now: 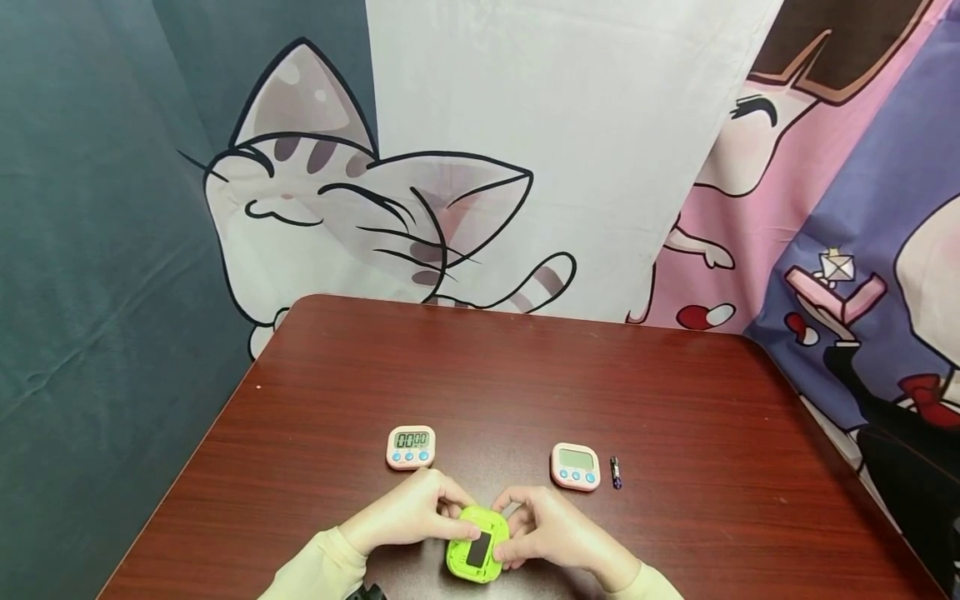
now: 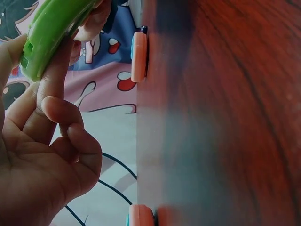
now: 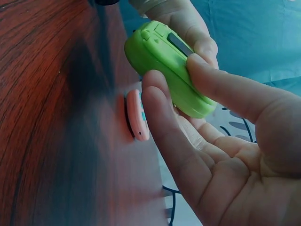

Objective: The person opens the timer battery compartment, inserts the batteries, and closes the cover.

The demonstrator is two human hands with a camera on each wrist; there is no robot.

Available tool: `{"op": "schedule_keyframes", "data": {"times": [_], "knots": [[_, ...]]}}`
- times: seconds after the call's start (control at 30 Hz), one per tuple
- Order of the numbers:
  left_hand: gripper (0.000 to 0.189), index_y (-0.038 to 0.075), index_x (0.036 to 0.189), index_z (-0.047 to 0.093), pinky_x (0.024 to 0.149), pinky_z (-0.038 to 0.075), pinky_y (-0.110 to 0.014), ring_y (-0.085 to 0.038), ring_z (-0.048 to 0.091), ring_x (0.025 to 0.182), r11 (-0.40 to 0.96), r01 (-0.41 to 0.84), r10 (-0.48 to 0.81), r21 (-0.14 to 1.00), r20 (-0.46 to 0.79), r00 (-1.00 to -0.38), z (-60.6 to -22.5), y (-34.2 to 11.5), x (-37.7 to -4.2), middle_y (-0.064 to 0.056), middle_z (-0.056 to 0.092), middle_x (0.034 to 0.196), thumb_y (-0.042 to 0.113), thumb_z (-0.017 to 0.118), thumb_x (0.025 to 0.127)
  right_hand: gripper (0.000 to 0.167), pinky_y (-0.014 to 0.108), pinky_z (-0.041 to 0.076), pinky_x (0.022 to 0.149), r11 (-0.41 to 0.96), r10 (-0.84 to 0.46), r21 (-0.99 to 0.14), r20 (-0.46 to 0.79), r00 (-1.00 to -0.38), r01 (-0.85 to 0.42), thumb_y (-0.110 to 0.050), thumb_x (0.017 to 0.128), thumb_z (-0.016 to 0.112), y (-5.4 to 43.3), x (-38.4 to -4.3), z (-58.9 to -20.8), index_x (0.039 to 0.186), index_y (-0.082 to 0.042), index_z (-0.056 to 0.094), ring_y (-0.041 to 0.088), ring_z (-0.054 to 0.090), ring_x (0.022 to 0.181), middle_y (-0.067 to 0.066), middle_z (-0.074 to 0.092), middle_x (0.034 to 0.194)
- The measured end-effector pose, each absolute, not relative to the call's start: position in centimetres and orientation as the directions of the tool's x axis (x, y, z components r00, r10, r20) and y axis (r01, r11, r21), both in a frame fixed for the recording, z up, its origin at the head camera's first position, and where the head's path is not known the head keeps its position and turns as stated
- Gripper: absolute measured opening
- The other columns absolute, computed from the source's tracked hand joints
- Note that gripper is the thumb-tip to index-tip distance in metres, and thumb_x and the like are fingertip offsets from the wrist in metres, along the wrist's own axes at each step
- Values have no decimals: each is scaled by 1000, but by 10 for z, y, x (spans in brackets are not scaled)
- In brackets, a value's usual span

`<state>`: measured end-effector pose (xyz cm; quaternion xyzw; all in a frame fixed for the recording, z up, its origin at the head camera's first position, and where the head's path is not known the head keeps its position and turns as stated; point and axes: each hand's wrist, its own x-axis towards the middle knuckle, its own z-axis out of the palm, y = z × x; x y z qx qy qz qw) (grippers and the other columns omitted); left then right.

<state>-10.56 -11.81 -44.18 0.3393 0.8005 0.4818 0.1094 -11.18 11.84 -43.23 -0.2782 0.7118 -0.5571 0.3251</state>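
Both hands hold a lime-green timer point(image 1: 478, 552) low over the front of the table. Its back faces up, with a dark rectangular strip on it. My left hand point(image 1: 422, 512) pinches its left side, thumb on the back. From the right, my right hand point(image 1: 546, 531) grips the other edge between thumb and fingers. In the left wrist view the green timer point(image 2: 54, 37) appears edge-on, its front hidden. The right wrist view shows the timer's rounded side point(image 3: 164, 70) and part of the dark strip.
A pink-and-white timer point(image 1: 411, 447) reading 00:00 lies beyond my left hand. Another pink-and-white timer point(image 1: 575, 467), its screen blank, lies beyond my right hand. Beside that one is a small dark battery point(image 1: 616, 472). Cartoon-printed cloth point(image 1: 465, 100) hangs behind the brown table point(image 1: 525, 367).
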Motion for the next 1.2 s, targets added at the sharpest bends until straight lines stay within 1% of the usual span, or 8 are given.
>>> {"op": "schedule_keyframes", "data": {"times": [0.1,0.17,0.3,0.43,0.63,1.0,1.13,1.2], "knots": [[14,10,89,75,49,34,-12,9,39,56,302,428,643,852,149,-751,-442,-118,-106,15,50,61,22,73,82,30,40,55,58,226,-749,-974,-160,-643,-21,-8,78,76,118,-112,-431,101,0,58,11,65,58,10,69,72],[16,8,90,75,50,35,-12,9,40,57,293,393,633,872,131,-763,-442,-118,-107,15,50,62,22,73,83,29,41,55,58,241,-728,-970,-166,-665,-22,-9,78,76,117,-112,-430,99,-1,59,12,65,58,9,69,71],[18,6,92,75,54,39,-14,7,45,60,287,336,601,897,104,-792,-441,-119,-109,15,54,65,21,74,82,28,44,54,57,255,-690,-966,-145,-709,-50,-10,78,76,116,-112,-427,99,-1,61,13,64,56,10,67,70],[18,7,93,75,59,45,-17,6,48,63,303,343,581,889,113,-806,-438,-121,-110,14,56,67,21,74,82,28,46,54,57,238,-678,-969,-114,-726,-70,-8,79,75,114,-112,-426,101,2,61,12,63,55,14,67,70],[18,10,94,76,62,45,-18,4,47,66,318,368,570,874,134,-811,-436,-122,-110,14,54,67,24,73,83,28,48,53,57,236,-661,-970,-113,-742,-63,-7,80,74,113,-113,-426,102,3,60,11,62,55,16,66,69],[17,13,94,76,61,42,-17,4,44,65,337,405,564,850,162,-809,-434,-120,-112,14,54,64,25,73,83,27,42,54,56,256,-616,-963,-93,-782,-87,-8,79,75,112,-110,-422,101,2,62,11,62,55,13,66,70],[16,14,94,76,60,41,-16,4,43,65,353,421,567,835,167,-807,-431,-120,-114,15,53,63,26,73,83,28,36,54,54,288,-596,-952,-90,-798,-108,-9,79,75,111,-110,-420,101,1,62,9,60,54,11,65,70],[16,14,94,76,60,41,-16,4,43,65,355,426,571,832,167,-804,-432,-120,-114,15,53,64,26,72,83,28,30,52,51,317,-589,-940,-89,-803,-129,-11,78,76,111,-109,-420,101,-1,62,8,59,53,9,64,69]]}}
